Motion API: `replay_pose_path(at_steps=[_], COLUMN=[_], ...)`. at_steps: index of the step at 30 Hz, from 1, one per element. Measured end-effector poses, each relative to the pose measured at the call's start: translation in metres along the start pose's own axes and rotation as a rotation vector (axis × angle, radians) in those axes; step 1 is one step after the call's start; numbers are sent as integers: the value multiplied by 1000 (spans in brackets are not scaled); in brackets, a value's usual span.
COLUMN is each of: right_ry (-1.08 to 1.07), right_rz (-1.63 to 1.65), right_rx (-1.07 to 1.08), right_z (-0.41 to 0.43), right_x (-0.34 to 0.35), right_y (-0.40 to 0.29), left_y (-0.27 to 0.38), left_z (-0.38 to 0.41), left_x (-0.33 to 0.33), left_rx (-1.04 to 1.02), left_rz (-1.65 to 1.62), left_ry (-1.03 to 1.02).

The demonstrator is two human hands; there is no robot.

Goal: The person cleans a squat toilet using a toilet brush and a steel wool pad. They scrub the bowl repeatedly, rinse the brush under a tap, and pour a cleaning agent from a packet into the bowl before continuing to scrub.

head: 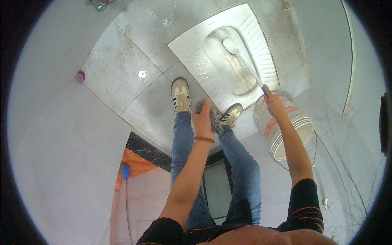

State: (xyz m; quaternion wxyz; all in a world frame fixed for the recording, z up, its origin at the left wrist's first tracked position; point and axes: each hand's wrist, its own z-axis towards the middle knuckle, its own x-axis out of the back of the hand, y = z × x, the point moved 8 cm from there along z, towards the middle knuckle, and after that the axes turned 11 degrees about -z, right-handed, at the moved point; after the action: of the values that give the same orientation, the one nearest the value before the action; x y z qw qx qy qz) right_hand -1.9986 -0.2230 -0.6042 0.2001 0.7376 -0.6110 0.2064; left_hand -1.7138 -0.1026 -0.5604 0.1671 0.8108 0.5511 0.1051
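My right hand [273,102] grips the blue end of a long-handled toilet brush [249,69], whose pale head lies inside the basin of a white ceramic squat toilet [196,50]. Yellowish-brown streaks run along the basin's bottom. In my left hand [203,114] is a grey scouring pad [216,124], held above the floor between my shoes, near the toilet's lower corner. A brown bead bracelet [204,139] circles the left wrist. The white plastic bucket [263,113] with red markings stands beside the toilet, partly behind my right forearm.
Grey floor tiles [137,70] with wet spots and dirt surround the toilet. A purple-pink object [80,77] sits at the left wall's foot. Behind me are a black stone threshold [147,153], an orange cloth or bag [136,162] and a blue-topped handle [126,173]. A wall tap [326,201] is at right.
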Motion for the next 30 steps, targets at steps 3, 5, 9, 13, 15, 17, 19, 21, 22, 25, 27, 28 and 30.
replay_pose_path(at_steps=[3,5,9,13,15,17,19,21,22,25,27,28,30], right_ry=[156,95,257,-98,-178,-211,-221,-65,170,-68,98,186,182], right_rz=[45,167,295,784,1062,1432,1236,743,329,-329,-544,-491,-465], right_rx=[19,-44,145,-86,-132,113,37,215,354,234,313,340,141], right_z=[28,73,65,12,20,62,81,94,97,86,68,72,100], right_x=[-5,8,-19,-39,-23,-4,-7,0,13,50,109,122,117], right_y=[-15,-52,-84,-83,-88,-96,-113,-83,-45,-63,-100,-108,-116], left_y=[-6,-5,-8,8,11,2,5,-7,-11,2,8,4,-7], left_z=[-1,0,-2,5,3,-1,-2,-7,-5,4,1,-2,-8], left_x=[-10,-18,-14,6,2,-17,-12,-11,-21,9,10,1,-20], left_rx=[-2,-4,-9,8,-30,-25,-35,13,35,5,-26,-28,13], left_rz=[-4,-19,-67,-78,-55,-47,-22,-43,-66,27,35,34,24], left_ry=[-38,-68,-84,-20,-40,-92,-84,-59,-74,-10,-42,-84,-91])
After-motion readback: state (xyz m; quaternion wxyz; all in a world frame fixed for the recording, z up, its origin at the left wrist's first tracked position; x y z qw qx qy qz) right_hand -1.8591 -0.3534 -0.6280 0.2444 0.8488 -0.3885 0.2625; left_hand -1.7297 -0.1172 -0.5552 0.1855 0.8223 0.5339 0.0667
